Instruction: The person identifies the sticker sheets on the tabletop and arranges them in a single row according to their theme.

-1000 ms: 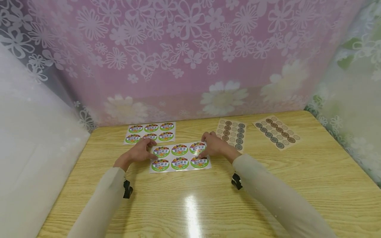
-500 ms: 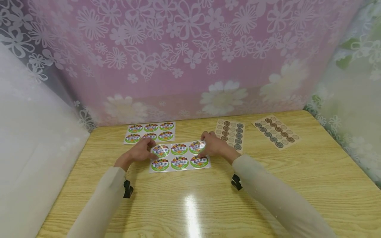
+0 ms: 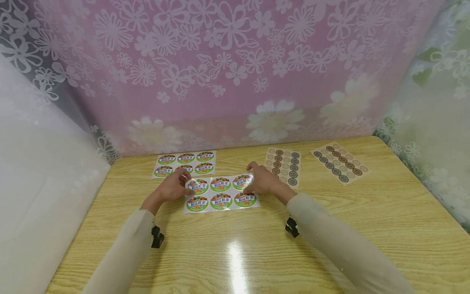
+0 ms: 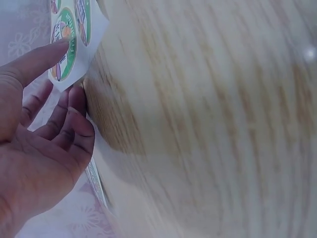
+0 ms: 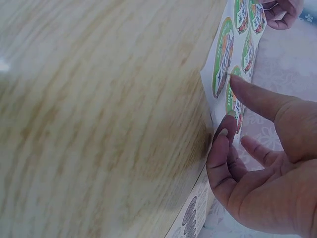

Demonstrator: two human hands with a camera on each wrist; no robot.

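A white sheet of round fruit stickers [image 3: 221, 192], green-rimmed with Chinese lettering, lies on the table in front of me. My left hand [image 3: 172, 185] holds its left edge; in the left wrist view the thumb [image 4: 42, 59] is on the printed face and the other fingers curl at and behind the edge. At the right edge, my right hand [image 3: 265, 179] pinches the sheet likewise, its thumb [image 5: 257, 96] on a sticker in the right wrist view. The fingertips behind the sheet are partly hidden. A second matching sticker sheet [image 3: 185, 158] lies behind the left hand.
Two tan sheets with rows of small round brown and grey stickers lie at the back right: one sheet [image 3: 290, 155] just behind the right hand, the other sheet [image 3: 339, 163] farther right. Floral curtains [image 3: 235, 94] enclose the wood-grain table [image 3: 205, 253] at the back and sides.
The left fingers have shifted very slightly at the sheet's edge. Otherwise the hands and the sheets look almost the same.
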